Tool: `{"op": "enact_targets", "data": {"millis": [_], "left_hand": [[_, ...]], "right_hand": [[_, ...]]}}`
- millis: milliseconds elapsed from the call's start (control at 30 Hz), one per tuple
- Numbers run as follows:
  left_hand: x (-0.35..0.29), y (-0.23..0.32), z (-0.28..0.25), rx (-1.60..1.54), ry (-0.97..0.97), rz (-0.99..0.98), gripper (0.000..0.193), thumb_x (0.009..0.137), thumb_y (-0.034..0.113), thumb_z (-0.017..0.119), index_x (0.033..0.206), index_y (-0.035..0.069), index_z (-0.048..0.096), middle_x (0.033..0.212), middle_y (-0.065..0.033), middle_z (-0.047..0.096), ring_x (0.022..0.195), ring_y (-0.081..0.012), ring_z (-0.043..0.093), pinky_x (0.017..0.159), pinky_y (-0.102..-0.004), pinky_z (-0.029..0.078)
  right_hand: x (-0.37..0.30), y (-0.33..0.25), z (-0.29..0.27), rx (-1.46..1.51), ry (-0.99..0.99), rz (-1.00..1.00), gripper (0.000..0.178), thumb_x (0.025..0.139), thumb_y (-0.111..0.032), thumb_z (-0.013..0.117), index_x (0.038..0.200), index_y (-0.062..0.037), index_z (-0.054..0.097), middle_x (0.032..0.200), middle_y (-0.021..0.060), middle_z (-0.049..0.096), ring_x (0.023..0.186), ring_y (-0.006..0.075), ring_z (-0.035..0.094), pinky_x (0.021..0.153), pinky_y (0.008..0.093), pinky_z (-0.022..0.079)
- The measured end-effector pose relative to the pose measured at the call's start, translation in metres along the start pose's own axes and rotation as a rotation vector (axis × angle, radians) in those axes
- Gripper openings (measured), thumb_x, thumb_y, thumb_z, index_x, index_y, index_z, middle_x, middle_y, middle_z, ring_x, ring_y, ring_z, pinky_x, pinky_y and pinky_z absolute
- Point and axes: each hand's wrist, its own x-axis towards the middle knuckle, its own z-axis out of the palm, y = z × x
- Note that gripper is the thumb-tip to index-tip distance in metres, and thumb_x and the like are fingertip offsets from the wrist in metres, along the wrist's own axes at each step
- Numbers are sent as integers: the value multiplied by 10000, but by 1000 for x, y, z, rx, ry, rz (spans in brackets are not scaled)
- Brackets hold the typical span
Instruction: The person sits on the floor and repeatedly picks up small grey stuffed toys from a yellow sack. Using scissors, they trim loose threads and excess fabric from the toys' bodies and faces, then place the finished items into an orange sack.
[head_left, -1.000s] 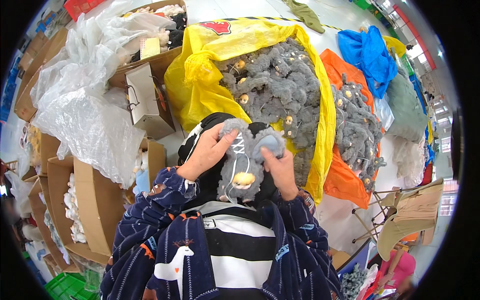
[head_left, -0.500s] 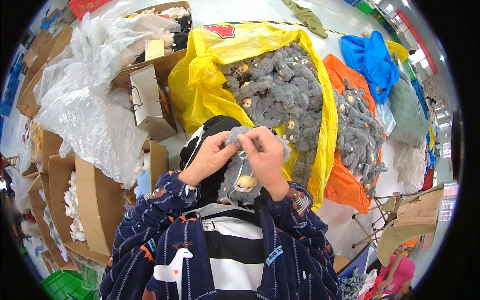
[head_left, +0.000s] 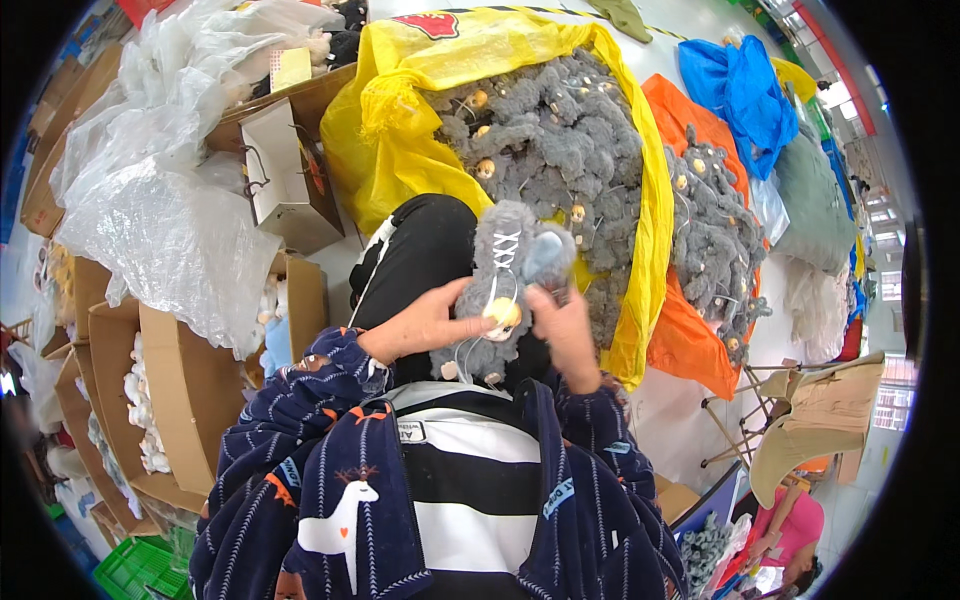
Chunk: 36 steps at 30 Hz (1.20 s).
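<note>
A fluffy grey plush doll lies over my black-trousered legs. It has a small face with yellow hair, a blue-lined ear and white criss-cross lacing along its upper part. Loose white cord hangs around its face. From the left, my left hand grips the doll, its thumb beside the face. My right hand is at the doll's right side, just below the blue-lined ear. Motion smears its fingers, and whether they hold anything is unclear.
Grey plush dolls fill a yellow sack ahead and an orange sack to its right. Cardboard boxes and crumpled clear plastic stand at left. A folding chair is at right, near a person in pink.
Both hands were pinching the doll's top; now the left has slid down to its face and the right has dropped to its side. The lacing and blue-lined ear now show.
</note>
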Motion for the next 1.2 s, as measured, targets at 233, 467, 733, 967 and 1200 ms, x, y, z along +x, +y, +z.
{"op": "enact_targets", "data": {"millis": [233,467,733,967,1200], "left_hand": [[-12,-31,5,119,-140,1,509,794,204,642,1193,-29,431,1117,-82,543,1011,-151,497,906,-288,378],[-7,4,1,-506,75,-138,404,838,164,570,1189,4,451,1072,-68,559,941,-122,544,817,-266,438],[-3,9,0,-360,98,-46,375,822,152,582,1151,1,487,1057,-63,568,923,-124,542,817,-268,429],[8,3,4,-324,232,64,325,818,161,617,1102,24,537,998,-21,591,892,-93,528,801,-253,422],[13,9,-3,-478,261,104,321,822,140,604,1112,25,528,995,-34,586,879,-98,549,769,-251,441]], "right_hand": [[6,34,0,287,-66,132,239,835,-247,590,958,-42,580,630,-55,495,478,20,404,417,174,307],[-9,13,-4,-228,-115,-408,258,800,-122,617,1022,4,582,774,12,582,707,73,526,621,209,427],[-15,3,7,-204,-85,-321,189,812,-134,608,929,10,574,735,31,589,588,59,507,528,198,406],[-8,-2,21,541,1,180,166,837,-140,542,960,-31,565,647,13,526,436,27,351,412,185,310],[-19,-10,17,-525,-218,-498,260,756,-108,654,993,-54,560,702,75,590,583,125,562,557,243,452]]}}
